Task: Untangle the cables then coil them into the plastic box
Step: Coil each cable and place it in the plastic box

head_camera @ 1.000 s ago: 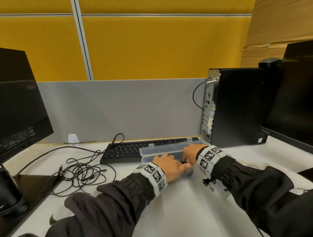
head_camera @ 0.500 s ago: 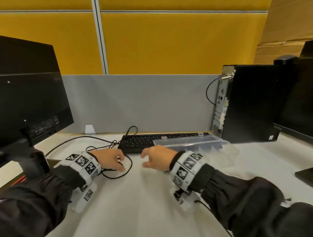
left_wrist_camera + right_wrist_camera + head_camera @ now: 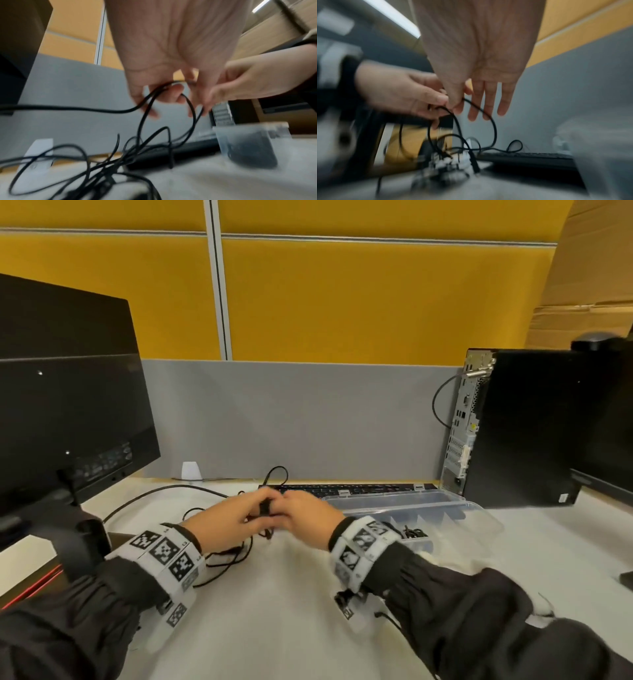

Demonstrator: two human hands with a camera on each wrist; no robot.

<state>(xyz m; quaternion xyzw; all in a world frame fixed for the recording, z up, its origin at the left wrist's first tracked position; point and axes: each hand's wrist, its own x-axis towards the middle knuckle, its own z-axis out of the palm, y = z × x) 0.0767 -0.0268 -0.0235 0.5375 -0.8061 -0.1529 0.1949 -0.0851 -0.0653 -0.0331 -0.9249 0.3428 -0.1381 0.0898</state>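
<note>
A tangle of thin black cables (image 3: 228, 556) lies on the white desk, left of centre. My left hand (image 3: 251, 510) holds a raised loop of black cable (image 3: 154, 97) with curled fingers, just above the tangle (image 3: 96, 162). My right hand (image 3: 286, 506) meets it from the right and pinches the same cable (image 3: 481, 109) between thumb and forefinger (image 3: 458, 108), with the other fingers straight. The clear plastic box (image 3: 455, 508) stands open to the right of the hands, and a coiled black cable (image 3: 415, 532) lies in it. Both wrist views are blurred.
A black keyboard (image 3: 346, 489) lies behind the hands and box. A monitor (image 3: 68, 412) stands on the left and a black computer tower (image 3: 520, 426) on the right. A thicker black lead (image 3: 154, 494) runs from the monitor side. A grey partition (image 3: 291, 419) closes the back.
Both hands left the plastic box and moved left to the cable tangle. They now meet above it, holding one cable. The head view turned left.
</note>
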